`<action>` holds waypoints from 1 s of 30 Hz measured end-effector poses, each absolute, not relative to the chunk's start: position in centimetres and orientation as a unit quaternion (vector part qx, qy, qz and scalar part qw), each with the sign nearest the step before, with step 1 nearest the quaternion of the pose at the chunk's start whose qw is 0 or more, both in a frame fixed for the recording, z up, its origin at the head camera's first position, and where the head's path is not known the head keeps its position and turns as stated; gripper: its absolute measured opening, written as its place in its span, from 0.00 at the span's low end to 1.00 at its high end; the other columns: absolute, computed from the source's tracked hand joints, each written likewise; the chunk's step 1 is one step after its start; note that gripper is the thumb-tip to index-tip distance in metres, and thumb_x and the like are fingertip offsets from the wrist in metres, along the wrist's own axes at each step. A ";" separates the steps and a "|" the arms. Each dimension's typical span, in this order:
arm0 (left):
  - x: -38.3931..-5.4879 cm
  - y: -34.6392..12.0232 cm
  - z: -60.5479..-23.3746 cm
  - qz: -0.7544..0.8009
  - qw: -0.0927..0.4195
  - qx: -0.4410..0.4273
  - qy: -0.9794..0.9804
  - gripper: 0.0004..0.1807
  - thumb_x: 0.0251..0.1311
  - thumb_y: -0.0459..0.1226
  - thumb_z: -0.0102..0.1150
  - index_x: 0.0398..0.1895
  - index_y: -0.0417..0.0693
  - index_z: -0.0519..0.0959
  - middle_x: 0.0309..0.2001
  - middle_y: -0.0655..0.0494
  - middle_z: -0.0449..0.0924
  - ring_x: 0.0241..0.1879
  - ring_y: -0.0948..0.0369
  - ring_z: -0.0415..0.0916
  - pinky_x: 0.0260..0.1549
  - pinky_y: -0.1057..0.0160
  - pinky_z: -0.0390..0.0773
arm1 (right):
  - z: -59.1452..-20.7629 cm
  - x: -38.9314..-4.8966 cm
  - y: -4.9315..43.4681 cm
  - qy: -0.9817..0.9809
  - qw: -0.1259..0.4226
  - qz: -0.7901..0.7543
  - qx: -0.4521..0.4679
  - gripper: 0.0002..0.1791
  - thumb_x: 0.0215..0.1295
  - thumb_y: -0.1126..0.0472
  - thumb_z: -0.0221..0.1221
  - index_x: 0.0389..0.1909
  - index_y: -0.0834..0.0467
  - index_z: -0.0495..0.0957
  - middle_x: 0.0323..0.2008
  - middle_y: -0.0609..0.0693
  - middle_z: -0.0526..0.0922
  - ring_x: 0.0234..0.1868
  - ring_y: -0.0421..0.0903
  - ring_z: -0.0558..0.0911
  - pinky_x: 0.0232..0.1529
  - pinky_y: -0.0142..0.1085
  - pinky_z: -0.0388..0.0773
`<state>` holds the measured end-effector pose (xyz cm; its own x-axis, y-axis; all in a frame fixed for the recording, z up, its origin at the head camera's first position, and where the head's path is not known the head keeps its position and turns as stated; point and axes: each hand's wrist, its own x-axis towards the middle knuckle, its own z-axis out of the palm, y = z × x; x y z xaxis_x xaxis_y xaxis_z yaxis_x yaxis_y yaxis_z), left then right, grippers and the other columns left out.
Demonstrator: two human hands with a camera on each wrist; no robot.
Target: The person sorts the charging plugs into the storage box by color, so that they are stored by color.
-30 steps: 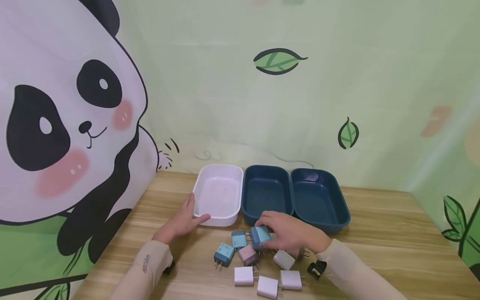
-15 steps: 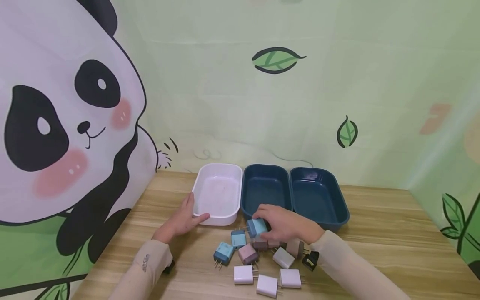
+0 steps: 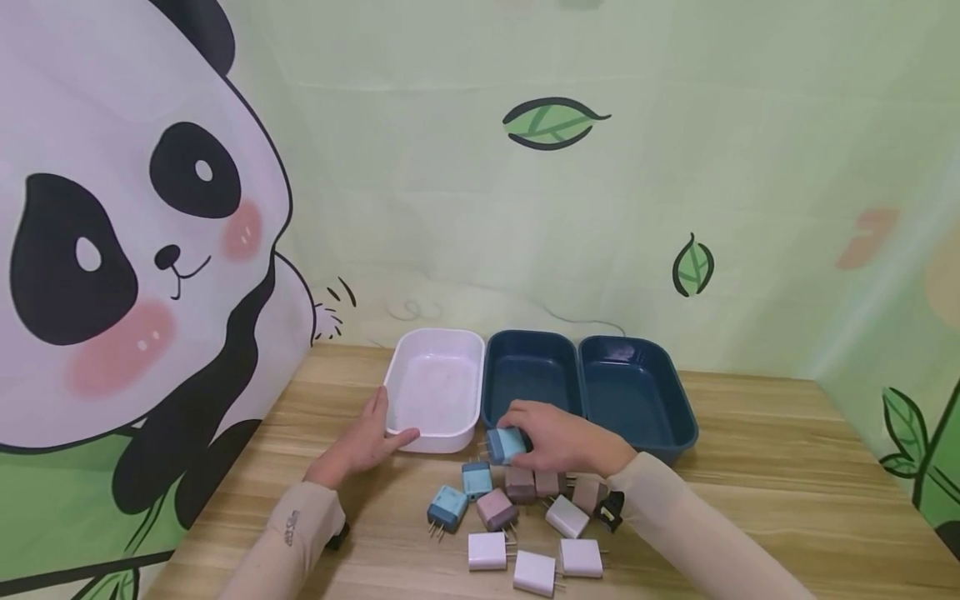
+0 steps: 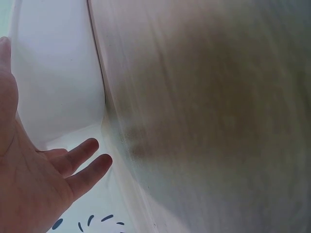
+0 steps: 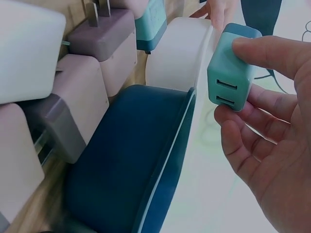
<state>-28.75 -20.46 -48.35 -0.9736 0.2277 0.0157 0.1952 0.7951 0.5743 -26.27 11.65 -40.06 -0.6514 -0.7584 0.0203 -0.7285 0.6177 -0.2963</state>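
Teal two-slot charger (image 5: 231, 68) in right hand (image 5: 286, 162), near navy tray (image 5: 126, 150)

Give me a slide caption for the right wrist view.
A right hand holds a teal two-port charger near a dark blue tray.

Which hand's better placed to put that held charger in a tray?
Probably the right hand: it holds the blue charger near the middle tray; the left hand touches the white tray.

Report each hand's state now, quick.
Left hand: open, against the white tray.
Right hand: holding a blue charger in a pinch.
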 end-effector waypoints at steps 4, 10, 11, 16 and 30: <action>-28.7 -20.5 -48.2 0.299 0.030 0.111 0.947 0.62 0.56 0.65 0.52 0.71 0.29 0.32 0.70 0.28 0.34 0.68 0.37 0.42 0.63 0.43 0.51 | -40.0 -26.6 11.4 0.900 0.058 -0.143 -0.409 0.21 0.60 0.55 0.62 0.53 0.57 0.76 0.46 0.47 0.74 0.43 0.41 0.72 0.45 0.33 0.75; -28.6 -20.4 -48.2 0.296 0.030 0.110 0.948 0.62 0.56 0.64 0.52 0.71 0.28 0.32 0.70 0.28 0.33 0.68 0.37 0.42 0.63 0.43 0.51 | -40.2 -27.2 11.2 0.900 0.056 -0.140 -0.410 0.21 0.60 0.55 0.62 0.53 0.58 0.76 0.47 0.47 0.73 0.43 0.41 0.73 0.45 0.33 0.75; -28.6 -20.4 -48.2 0.296 0.030 0.108 0.949 0.62 0.56 0.64 0.52 0.71 0.29 0.32 0.71 0.29 0.33 0.69 0.38 0.42 0.63 0.44 0.50 | -40.2 -27.3 11.1 0.899 0.055 -0.140 -0.410 0.21 0.60 0.55 0.61 0.53 0.58 0.76 0.47 0.47 0.73 0.43 0.41 0.73 0.45 0.33 0.75; -28.5 -20.4 -48.2 0.303 0.027 0.109 0.946 0.60 0.58 0.61 0.54 0.71 0.28 0.32 0.71 0.29 0.34 0.68 0.37 0.43 0.63 0.44 0.51 | -40.5 -27.7 10.9 0.899 0.050 -0.140 -0.411 0.21 0.60 0.55 0.61 0.53 0.58 0.76 0.46 0.47 0.74 0.42 0.41 0.73 0.45 0.33 0.75; -28.5 -20.4 -48.2 0.300 0.031 0.108 0.947 0.59 0.59 0.59 0.55 0.70 0.28 0.32 0.70 0.28 0.34 0.68 0.37 0.43 0.63 0.44 0.51 | -40.8 -28.9 10.1 0.903 0.041 -0.135 -0.407 0.22 0.60 0.53 0.62 0.54 0.57 0.76 0.46 0.47 0.74 0.42 0.40 0.72 0.45 0.33 0.74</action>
<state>-28.47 -20.39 -48.17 -0.9749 0.2225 0.0061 0.1854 0.7963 0.5758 -28.86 10.05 -40.76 -0.6660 -0.7450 0.0359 -0.7229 0.6329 -0.2773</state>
